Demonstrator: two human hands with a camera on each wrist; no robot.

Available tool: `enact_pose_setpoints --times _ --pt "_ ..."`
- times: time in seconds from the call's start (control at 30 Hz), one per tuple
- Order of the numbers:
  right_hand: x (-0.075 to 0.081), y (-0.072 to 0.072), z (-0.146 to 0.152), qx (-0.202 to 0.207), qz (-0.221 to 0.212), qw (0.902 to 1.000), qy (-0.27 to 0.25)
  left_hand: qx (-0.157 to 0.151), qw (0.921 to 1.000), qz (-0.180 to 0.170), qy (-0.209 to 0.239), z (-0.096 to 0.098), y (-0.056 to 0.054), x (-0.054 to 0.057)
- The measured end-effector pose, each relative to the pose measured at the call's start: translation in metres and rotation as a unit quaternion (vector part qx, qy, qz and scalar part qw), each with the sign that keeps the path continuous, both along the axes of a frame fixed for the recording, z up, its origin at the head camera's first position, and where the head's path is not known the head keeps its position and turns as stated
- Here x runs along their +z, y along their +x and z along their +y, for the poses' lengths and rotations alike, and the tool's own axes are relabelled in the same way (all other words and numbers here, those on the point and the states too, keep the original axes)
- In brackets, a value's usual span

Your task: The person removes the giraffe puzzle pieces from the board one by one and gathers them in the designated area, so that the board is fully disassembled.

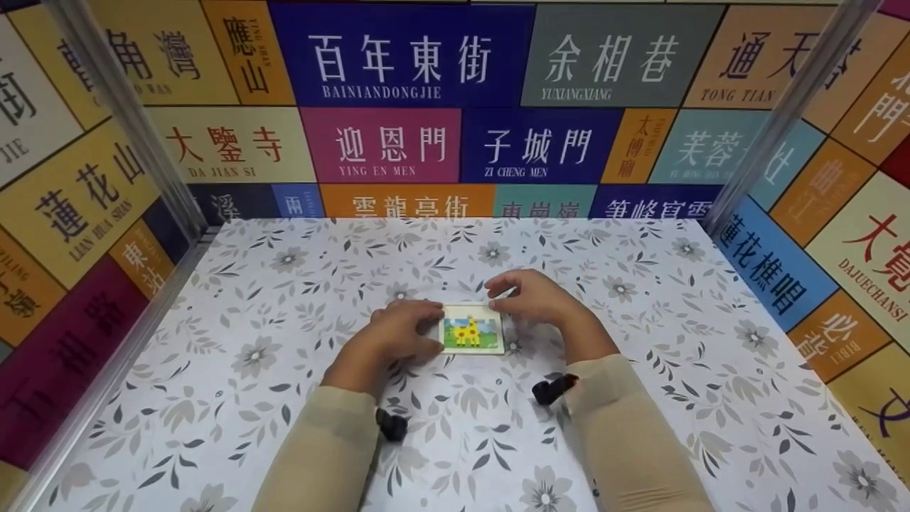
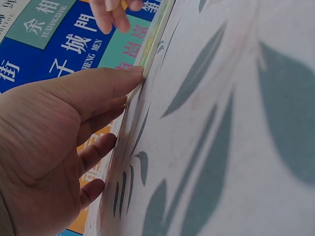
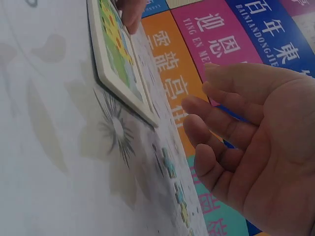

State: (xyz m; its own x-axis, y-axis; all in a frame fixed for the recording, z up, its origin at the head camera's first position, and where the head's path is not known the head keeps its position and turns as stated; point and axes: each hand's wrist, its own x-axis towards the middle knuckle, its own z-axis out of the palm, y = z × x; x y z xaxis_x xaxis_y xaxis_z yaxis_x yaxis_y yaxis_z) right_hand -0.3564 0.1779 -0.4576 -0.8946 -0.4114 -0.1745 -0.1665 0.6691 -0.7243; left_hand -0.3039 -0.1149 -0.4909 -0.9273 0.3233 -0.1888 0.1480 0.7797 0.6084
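Note:
A small rectangular giraffe puzzle board (image 1: 472,334) with a pale raised rim lies in the middle of the table, its picture facing up. My left hand (image 1: 407,328) holds the board's left end, the thumb at the near corner and the fingers at the far one. In the left wrist view, the thumb (image 2: 130,76) meets the board's thin edge. Close to the far right corner is my right hand (image 1: 534,295), fingers loosely bent with nothing between them. A gap separates this right hand (image 3: 256,132) from the board (image 3: 120,54) in the right wrist view.
A white cloth with grey flowers and leaves covers the table (image 1: 270,441). Panels of coloured street-name signs (image 1: 384,142) stand along the back and both sides. Several small blue and yellow pieces (image 3: 181,201) lie on the cloth in the right wrist view.

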Motion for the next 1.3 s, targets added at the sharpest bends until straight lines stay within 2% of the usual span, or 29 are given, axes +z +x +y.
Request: enact_pose_setpoints --times 0.2,0.47,0.7,0.87,1.0,1.3 --pt "0.001 0.004 -0.028 0.044 0.007 0.9988 -0.019 -0.022 0.9993 0.021 -0.020 0.000 -0.001 0.001" --pt "-0.005 0.008 -0.057 0.061 -0.003 0.9980 -0.012 -0.031 0.9988 0.027 -0.027 -0.001 -0.002 0.001" --pt "-0.016 0.010 -0.063 0.048 -0.021 0.9986 0.011 -0.030 0.9990 0.028 -0.018 -0.001 -0.002 0.001" --pt "-0.023 0.010 -0.066 0.051 -0.005 0.9978 0.042 -0.028 0.9992 0.026 -0.013 -0.001 -0.001 0.001" --pt "-0.025 0.009 -0.068 0.048 -0.003 0.9977 0.047 -0.026 0.9993 0.024 -0.010 -0.001 -0.001 0.002" --pt "-0.027 0.011 -0.069 0.083 0.012 0.9948 0.058 -0.029 0.9988 0.037 -0.013 -0.001 0.001 0.002"
